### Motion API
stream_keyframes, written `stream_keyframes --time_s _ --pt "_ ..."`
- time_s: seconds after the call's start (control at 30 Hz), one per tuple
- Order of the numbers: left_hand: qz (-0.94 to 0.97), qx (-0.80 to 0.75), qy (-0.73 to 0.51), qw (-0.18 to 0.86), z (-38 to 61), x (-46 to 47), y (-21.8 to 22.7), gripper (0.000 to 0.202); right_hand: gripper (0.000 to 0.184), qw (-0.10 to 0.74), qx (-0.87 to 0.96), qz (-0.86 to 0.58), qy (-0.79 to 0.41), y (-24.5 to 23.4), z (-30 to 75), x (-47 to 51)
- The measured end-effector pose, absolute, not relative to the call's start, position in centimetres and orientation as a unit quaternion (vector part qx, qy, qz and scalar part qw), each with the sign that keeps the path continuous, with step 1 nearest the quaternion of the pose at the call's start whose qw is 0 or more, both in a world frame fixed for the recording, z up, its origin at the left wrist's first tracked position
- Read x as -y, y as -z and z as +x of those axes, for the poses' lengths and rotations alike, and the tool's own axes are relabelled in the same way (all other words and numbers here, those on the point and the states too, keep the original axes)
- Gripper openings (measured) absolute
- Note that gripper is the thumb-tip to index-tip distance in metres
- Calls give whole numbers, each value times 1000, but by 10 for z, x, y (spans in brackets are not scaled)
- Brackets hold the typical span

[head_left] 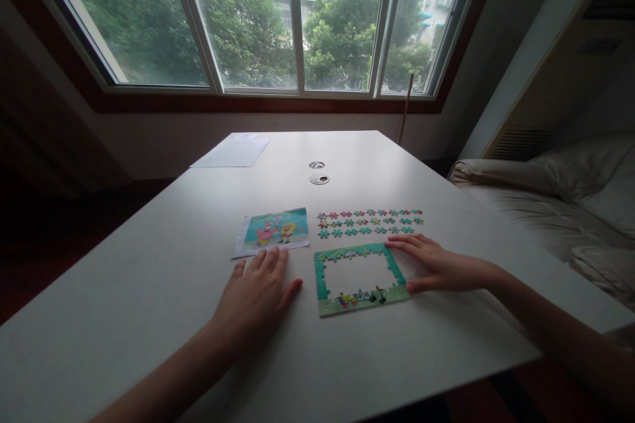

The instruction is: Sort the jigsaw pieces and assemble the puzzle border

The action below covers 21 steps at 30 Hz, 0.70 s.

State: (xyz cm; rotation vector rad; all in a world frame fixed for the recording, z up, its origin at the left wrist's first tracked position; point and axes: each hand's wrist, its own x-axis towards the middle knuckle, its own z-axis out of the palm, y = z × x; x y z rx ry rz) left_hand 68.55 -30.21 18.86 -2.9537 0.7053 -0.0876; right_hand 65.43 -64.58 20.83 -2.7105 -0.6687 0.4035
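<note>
A jigsaw puzzle (367,303) lies flat on the table, its green border assembled around a bare white middle. At its right edge rests my right hand (436,264), fingers apart, thumb and fingertips by the border's corner and side. My left hand (260,287) lies flat with spread fingers, its fingertips at the lower edge of a printed picture (275,230) of cartoon characters. Above the border, loose puzzle pieces (370,222) are laid out in three rows. Neither hand has anything in its grasp.
Two round flat discs (319,179) lie farther back on the white table (198,277). White paper sheets (231,153) are at the far left corner. A pale sofa (546,192) stands to the right, and a window (248,26) is beyond the table.
</note>
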Motion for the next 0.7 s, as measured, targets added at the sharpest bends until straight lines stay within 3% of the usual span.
stream_keyframes --time_s 0.37,0.7 --pt "-961 -261 95 13 689 300 -185 47 80 143 228 -953 -137 -206 652 646" --pt "-886 -452 89 -47 683 309 -195 28 81 150 230 -952 -132 -205 653 647"
